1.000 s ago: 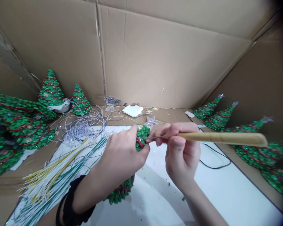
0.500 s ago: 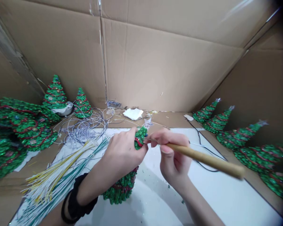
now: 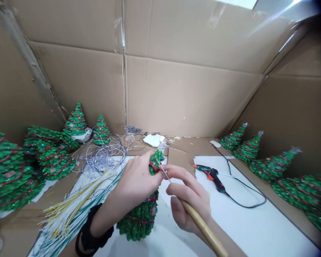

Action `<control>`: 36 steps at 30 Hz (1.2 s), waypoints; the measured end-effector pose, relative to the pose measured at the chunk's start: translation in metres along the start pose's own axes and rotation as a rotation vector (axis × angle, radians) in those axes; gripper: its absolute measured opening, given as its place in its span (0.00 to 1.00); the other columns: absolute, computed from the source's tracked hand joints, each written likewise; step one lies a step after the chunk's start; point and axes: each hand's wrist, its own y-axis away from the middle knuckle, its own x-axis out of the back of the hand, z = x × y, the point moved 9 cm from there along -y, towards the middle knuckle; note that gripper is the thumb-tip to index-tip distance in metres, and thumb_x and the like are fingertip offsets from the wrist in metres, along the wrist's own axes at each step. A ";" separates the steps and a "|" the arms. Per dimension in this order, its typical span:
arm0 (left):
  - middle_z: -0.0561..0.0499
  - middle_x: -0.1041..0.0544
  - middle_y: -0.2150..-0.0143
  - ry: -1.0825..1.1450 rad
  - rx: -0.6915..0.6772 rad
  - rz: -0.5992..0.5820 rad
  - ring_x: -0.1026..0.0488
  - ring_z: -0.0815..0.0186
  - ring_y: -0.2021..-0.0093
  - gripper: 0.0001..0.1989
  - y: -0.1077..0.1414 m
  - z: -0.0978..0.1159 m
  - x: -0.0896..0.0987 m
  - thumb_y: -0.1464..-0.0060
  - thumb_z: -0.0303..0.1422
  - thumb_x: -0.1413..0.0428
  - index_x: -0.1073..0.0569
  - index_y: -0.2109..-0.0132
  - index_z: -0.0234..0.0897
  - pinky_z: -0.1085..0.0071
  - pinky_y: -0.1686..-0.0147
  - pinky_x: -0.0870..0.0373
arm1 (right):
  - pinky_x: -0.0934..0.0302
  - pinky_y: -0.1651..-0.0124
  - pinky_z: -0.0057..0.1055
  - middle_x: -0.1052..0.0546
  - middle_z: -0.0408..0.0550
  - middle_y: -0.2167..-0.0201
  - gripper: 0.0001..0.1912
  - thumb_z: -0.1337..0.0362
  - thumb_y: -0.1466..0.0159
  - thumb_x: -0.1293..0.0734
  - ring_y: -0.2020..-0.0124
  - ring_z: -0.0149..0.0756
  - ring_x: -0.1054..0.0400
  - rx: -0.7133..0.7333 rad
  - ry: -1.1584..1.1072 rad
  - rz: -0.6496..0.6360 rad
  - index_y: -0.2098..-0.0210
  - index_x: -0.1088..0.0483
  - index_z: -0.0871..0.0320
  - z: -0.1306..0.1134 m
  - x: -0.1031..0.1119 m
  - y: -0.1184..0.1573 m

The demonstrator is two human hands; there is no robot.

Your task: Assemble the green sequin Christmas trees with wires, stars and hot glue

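Observation:
A green tree with red garland [image 3: 139, 221] stands on the white board in the middle. My left hand [image 3: 139, 175] is wrapped round its upper part, hiding much of it, and the tip shows above my fingers with a clear star [image 3: 163, 145] on top. My right hand [image 3: 188, 198] is closed on a tool with a thick wooden handle [image 3: 203, 226]. The tool's thin metal shaft [image 3: 164, 172] reaches over to the green tip beside my left fingers; whether it touches the tip I cannot tell.
A black and orange glue gun [image 3: 212, 175] lies right of my hands, its cable curving back. More trees stand at left [image 3: 55, 159] and lie at right [image 3: 273, 164]. Tangled light strings [image 3: 104, 153] and bundled yellow, white and green wires [image 3: 75, 210] lie at left.
The view has tilted up and shifted. The wooden handle has swung down toward me, its shaft now angled up at the tree tip. The glue gun, hidden before, now shows.

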 end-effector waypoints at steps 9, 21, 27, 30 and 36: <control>0.50 0.25 0.72 -0.126 0.016 0.100 0.29 0.58 0.71 0.07 0.007 0.000 0.005 0.49 0.34 0.51 0.33 0.62 0.40 0.69 0.74 0.46 | 0.33 0.59 0.38 0.37 0.49 0.69 0.17 0.62 0.32 0.51 0.54 0.42 0.32 -0.050 -0.085 0.017 0.73 0.40 0.58 0.001 0.001 0.012; 0.49 0.25 0.72 -0.148 0.005 0.133 0.28 0.56 0.71 0.05 0.009 -0.002 0.008 0.50 0.33 0.50 0.34 0.63 0.40 0.68 0.74 0.48 | 0.32 0.60 0.38 0.37 0.48 0.72 0.18 0.65 0.33 0.51 0.55 0.42 0.31 -0.045 -0.021 -0.051 0.75 0.39 0.58 -0.004 -0.004 0.007; 0.55 0.31 0.79 0.012 -0.142 0.301 0.34 0.65 0.78 0.05 0.012 0.005 0.022 0.47 0.35 0.47 0.34 0.68 0.40 0.70 0.77 0.46 | 0.35 0.52 0.47 0.29 0.47 0.73 0.17 0.65 0.34 0.49 0.57 0.42 0.29 -0.007 -0.025 0.049 0.75 0.36 0.57 -0.004 0.026 -0.003; 0.54 0.29 0.76 0.380 -0.300 0.518 0.30 0.66 0.74 0.06 0.013 0.001 0.041 0.46 0.35 0.46 0.33 0.68 0.39 0.70 0.71 0.36 | 0.35 0.54 0.48 0.31 0.42 0.80 0.19 0.62 0.32 0.48 0.63 0.41 0.27 -0.134 -0.114 0.409 0.76 0.37 0.55 0.016 0.070 0.001; 0.55 0.29 0.70 1.178 -0.561 0.882 0.25 0.66 0.67 0.03 0.001 -0.015 0.051 0.43 0.32 0.49 0.33 0.64 0.39 0.62 0.60 0.27 | 0.40 0.47 0.40 0.26 0.42 0.54 0.09 0.59 0.41 0.32 0.52 0.36 0.32 -0.700 -0.402 0.453 0.67 0.38 0.52 0.093 0.049 0.021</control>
